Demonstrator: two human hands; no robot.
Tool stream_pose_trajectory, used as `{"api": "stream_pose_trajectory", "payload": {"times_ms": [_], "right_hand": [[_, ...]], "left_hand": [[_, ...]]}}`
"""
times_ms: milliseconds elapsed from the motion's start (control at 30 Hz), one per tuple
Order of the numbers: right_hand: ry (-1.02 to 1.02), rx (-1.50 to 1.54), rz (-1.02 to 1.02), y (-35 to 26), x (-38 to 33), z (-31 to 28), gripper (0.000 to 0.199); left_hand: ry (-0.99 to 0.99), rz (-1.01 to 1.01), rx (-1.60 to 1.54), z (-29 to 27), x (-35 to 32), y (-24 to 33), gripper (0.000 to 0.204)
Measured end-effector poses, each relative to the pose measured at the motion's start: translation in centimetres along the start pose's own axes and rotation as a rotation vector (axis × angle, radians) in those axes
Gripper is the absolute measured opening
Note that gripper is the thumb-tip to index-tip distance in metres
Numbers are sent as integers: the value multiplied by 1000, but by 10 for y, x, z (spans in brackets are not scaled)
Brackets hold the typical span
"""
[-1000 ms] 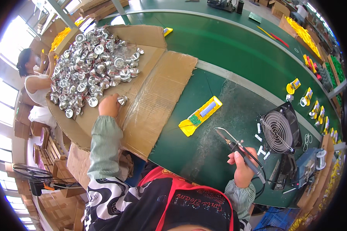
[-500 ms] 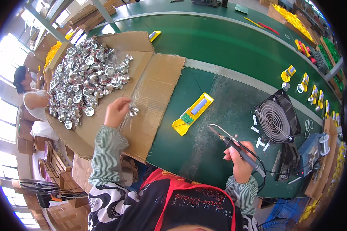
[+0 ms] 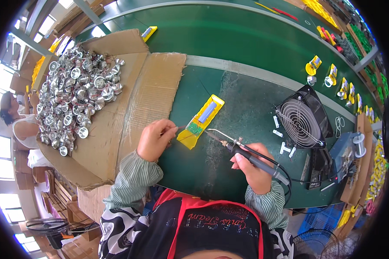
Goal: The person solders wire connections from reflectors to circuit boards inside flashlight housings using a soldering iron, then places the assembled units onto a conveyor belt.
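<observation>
Soldering iron (image 3: 246, 155), stiff and light, best gripped by its handle, held in right hand (image 3: 256, 172); left hand (image 3: 155, 139) fingers pinch a wire beside the yellow holder (image 3: 201, 121).

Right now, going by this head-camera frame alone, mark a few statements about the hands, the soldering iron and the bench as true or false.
1. The right hand holds a soldering iron. True.
2. The iron's tip points away from the yellow fixture. False: it points toward the fixture's lower end, close by it.
3. The left hand rests in the pile of silver reflector cups. False: it is beside the yellow fixture, its fingers pinching something small at the fixture's edge.
4. A small black fan stands to the right of the fixture. True.
5. The silver cups lie on green belt. False: they lie on flattened cardboard.
</observation>
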State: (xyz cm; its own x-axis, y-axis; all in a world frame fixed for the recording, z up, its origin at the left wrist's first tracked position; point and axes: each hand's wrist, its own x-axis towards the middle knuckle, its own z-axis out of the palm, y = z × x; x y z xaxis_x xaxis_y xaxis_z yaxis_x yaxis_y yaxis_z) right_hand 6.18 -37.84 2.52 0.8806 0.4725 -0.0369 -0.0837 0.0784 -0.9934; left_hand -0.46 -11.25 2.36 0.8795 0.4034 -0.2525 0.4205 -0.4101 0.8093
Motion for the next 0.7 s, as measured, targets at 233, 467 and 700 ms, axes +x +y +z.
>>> {"api": "stream_pose_trajectory", "payload": {"times_ms": [233, 467, 700], "right_hand": [[-55, 56, 76, 13, 15, 12, 16], [-36, 113, 139, 21, 21, 15, 15], [-58, 85, 154, 23, 23, 16, 15]], "left_hand": [[76, 359, 306, 17, 0, -9, 11], [83, 395, 275, 21, 2, -12, 11], [57, 409, 322, 22, 3, -14, 11]]}}
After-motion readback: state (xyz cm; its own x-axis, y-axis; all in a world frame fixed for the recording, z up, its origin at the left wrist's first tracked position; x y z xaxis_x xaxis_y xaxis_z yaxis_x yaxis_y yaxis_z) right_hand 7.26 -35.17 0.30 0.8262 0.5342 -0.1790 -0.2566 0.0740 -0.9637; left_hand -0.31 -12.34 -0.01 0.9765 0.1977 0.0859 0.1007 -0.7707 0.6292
